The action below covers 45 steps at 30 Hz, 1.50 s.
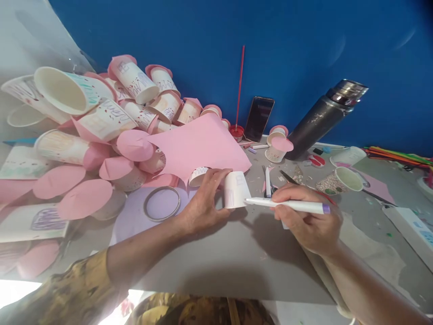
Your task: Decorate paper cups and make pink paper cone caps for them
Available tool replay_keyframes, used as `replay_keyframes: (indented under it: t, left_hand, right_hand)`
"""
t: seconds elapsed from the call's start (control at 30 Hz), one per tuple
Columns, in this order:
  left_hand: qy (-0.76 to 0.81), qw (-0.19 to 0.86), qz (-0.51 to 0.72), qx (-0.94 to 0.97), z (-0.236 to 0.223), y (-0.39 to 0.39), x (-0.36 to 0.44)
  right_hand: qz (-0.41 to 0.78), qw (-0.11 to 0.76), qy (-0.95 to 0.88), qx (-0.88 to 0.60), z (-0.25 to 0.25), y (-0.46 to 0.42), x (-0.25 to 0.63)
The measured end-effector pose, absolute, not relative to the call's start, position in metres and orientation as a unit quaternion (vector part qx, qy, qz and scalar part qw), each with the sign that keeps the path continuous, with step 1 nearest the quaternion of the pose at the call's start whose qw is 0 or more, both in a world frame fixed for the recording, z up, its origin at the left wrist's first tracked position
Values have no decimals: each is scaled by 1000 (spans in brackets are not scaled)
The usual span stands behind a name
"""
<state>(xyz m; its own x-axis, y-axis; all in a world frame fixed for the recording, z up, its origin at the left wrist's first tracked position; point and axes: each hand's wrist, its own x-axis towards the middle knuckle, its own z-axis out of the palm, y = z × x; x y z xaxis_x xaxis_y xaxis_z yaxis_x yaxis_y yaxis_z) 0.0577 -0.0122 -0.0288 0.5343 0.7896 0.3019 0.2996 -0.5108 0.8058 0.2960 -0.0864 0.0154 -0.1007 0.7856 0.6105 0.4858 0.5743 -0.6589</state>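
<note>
Between the thumb and fingers of my left hand (204, 203) is a white paper cup (237, 189), upside down, with faint purple lines drawn on its side. My right hand (309, 219) grips a white marker pen (291, 205) with a purple end. The pen's tip meets the lower right side of the cup, or is very close to it. Just behind my left hand lies a cut cup piece (199, 176) with purple zigzag marks. A sheet of pink paper (203, 144) lies beyond it, and a metal ring (162, 204) rests on purple paper (130, 216) to the left.
Decorated paper cups with pink paper tops (133, 81) are heaped at the left. Against the blue wall stand a phone (260, 118) and a leaning dark bottle (318, 122). Scissors (287, 177), paper scraps and a patterned cup (338, 181) lie at the right, near a white power strip (411, 232).
</note>
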Motion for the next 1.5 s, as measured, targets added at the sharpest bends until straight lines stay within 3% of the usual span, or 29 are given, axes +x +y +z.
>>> replay_keyframes:
  t: [0.43,0.6,0.93,1.5]
  left_hand:
    - [323,373,333,804,-33,-12,57]
    - [313,383,349,796,-35,-12,58]
    - [302,430,372,765,-36,-11,59]
    - [301,586,370,655,-36,-8,60]
  right_hand:
    - [137,431,-797,-400,20,-82,290]
    - [102,456,-782,-413,19,-82,291]
    - [144,462,-752,-448,17,-82,299]
    - [179,504,-716,-448,25,-78,304]
